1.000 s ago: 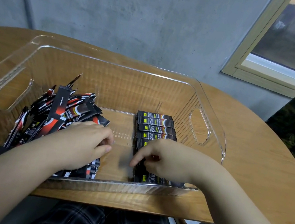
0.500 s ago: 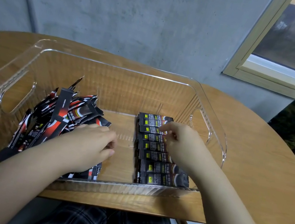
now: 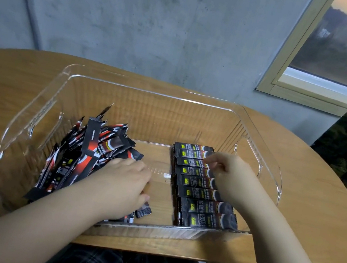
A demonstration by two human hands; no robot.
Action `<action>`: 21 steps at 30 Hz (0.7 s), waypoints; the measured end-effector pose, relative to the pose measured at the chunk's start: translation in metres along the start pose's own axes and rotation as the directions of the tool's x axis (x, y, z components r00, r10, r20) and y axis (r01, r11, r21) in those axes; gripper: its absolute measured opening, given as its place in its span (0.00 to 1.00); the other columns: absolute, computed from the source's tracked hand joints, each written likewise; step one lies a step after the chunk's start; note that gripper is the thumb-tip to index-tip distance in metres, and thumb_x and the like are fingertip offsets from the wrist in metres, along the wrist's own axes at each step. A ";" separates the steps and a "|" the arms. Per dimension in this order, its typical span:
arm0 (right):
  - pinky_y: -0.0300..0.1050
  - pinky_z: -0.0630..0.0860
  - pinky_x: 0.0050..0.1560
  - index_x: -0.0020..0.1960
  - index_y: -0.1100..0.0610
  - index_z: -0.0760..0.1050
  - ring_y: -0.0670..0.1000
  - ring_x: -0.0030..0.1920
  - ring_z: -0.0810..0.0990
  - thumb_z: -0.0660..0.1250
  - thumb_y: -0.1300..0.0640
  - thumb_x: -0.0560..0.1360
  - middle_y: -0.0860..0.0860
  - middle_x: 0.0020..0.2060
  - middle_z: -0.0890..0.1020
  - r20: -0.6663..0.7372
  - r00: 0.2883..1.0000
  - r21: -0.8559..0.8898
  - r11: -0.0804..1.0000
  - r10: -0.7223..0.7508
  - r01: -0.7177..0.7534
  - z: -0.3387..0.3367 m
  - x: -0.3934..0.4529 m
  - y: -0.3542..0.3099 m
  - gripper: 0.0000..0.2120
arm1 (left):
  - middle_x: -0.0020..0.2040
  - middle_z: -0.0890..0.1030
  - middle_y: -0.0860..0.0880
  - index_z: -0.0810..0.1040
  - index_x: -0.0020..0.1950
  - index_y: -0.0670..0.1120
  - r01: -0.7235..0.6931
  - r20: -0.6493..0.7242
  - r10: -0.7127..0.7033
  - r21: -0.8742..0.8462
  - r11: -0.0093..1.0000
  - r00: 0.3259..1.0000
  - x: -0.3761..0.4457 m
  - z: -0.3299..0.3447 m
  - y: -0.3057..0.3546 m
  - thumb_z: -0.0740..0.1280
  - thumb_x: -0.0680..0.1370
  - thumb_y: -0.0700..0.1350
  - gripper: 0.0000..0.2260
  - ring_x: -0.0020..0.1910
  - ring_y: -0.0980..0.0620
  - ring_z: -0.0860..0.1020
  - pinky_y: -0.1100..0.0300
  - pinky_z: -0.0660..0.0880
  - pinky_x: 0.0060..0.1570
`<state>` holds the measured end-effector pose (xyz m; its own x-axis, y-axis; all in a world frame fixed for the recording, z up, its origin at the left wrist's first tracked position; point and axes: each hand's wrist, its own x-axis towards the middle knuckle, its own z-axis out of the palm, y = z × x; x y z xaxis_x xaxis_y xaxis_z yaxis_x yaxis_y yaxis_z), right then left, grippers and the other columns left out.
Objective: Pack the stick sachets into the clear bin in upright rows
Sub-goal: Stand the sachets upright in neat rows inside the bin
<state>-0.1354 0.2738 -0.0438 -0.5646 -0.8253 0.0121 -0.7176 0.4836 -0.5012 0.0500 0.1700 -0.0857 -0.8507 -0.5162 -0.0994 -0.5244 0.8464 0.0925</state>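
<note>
Clear bin [image 3: 258,132] sat on tabletop [image 3: 308,201], both hands inside.
Left hand [image 3: 123,182] gripped loose sachets [image 3: 85,150]; right hand [image 3: 227,175], fingers curled, touched ordered row [image 3: 199,187].

Single view, head-worn, wide-angle. Looks forward and steeply down from above the near edge of the counter [image 3: 308,201]. Clear bin [image 3: 151,91] sits centre frame, close, seen from above its near wall. Both forearms enter from the bottom corners. Upper half of the frame takes in the grey wall [image 3: 141,21] straight ahead and a window [image 3: 343,57] at upper right. Straight lines bow toward the edges. No second view to compare.
</note>
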 end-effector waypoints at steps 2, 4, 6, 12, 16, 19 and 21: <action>0.36 0.65 0.28 0.59 0.53 0.77 0.44 0.30 0.70 0.55 0.63 0.79 0.52 0.47 0.78 -0.003 1.000 -0.040 0.999 -0.008 0.008 -0.001 0.006 -0.005 0.16 | 0.68 0.67 0.52 0.66 0.70 0.49 -0.003 -0.005 0.004 0.061 0.998 1.000 0.001 0.000 0.002 0.57 0.80 0.58 0.22 0.71 0.51 0.61 0.55 0.49 0.74; 0.36 0.67 0.36 0.60 0.53 0.77 0.47 0.37 0.74 0.56 0.64 0.78 0.53 0.54 0.80 0.002 0.998 -0.083 0.994 -0.066 0.066 0.003 0.016 -0.018 0.17 | 0.69 0.67 0.52 0.67 0.71 0.49 -0.036 -0.018 0.039 0.125 0.991 0.999 0.002 -0.001 0.002 0.58 0.79 0.59 0.23 0.74 0.52 0.55 0.53 0.37 0.73; 0.37 0.68 0.45 0.61 0.54 0.76 0.51 0.47 0.76 0.56 0.66 0.77 0.53 0.58 0.79 0.042 0.990 -0.078 0.987 -0.134 0.137 0.010 0.028 -0.033 0.18 | 0.71 0.66 0.53 0.68 0.72 0.50 -0.079 0.004 0.080 0.190 0.979 0.997 0.003 -0.004 0.000 0.57 0.79 0.60 0.24 0.77 0.53 0.47 0.51 0.30 0.71; 0.51 0.70 0.63 0.66 0.57 0.72 0.56 0.64 0.71 0.59 0.61 0.77 0.55 0.64 0.74 0.131 0.966 -0.139 0.961 -0.222 0.239 0.044 0.053 -0.041 0.17 | 0.68 0.69 0.49 0.73 0.67 0.50 -0.263 0.098 0.244 0.343 0.902 0.965 0.010 -0.020 -0.007 0.55 0.80 0.60 0.21 0.77 0.53 0.51 0.52 0.29 0.70; 0.47 0.59 0.70 0.70 0.56 0.67 0.53 0.71 0.63 0.54 0.59 0.80 0.52 0.69 0.70 0.196 0.930 -0.187 0.919 -0.312 0.348 0.062 0.052 -0.031 0.19 | 0.48 0.82 0.50 0.85 0.40 0.52 -0.339 0.075 0.341 0.422 0.841 0.937 0.015 -0.013 -0.011 0.63 0.72 0.57 0.14 0.61 0.51 0.77 0.49 0.52 0.70; 0.51 0.39 0.74 0.74 0.51 0.62 0.49 0.77 0.50 0.50 0.57 0.81 0.47 0.74 0.62 0.248 0.886 -0.292 0.842 -0.391 0.454 0.064 0.053 -0.027 0.21 | 0.56 0.82 0.45 0.84 0.46 0.46 -0.231 -0.040 0.280 0.458 0.858 0.959 0.018 -0.008 -0.007 0.54 0.70 0.50 0.20 0.64 0.46 0.75 0.46 0.54 0.69; 0.53 0.33 0.72 0.73 0.50 0.62 0.49 0.77 0.47 0.50 0.54 0.82 0.46 0.74 0.63 0.293 0.860 -0.338 0.796 -0.418 0.502 0.063 0.052 -0.028 0.21 | 0.71 0.70 0.42 0.75 0.66 0.42 -0.136 -0.021 0.165 0.468 0.873 0.986 0.019 -0.001 -0.007 0.51 0.75 0.47 0.24 0.74 0.45 0.62 0.44 0.43 0.73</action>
<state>-0.1191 0.1991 -0.0842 -0.0657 -0.9973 -0.0338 -0.9926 0.0688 -0.1001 0.0378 0.1538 -0.0875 -0.9261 -0.3722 -0.0616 -0.3251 0.8704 -0.3698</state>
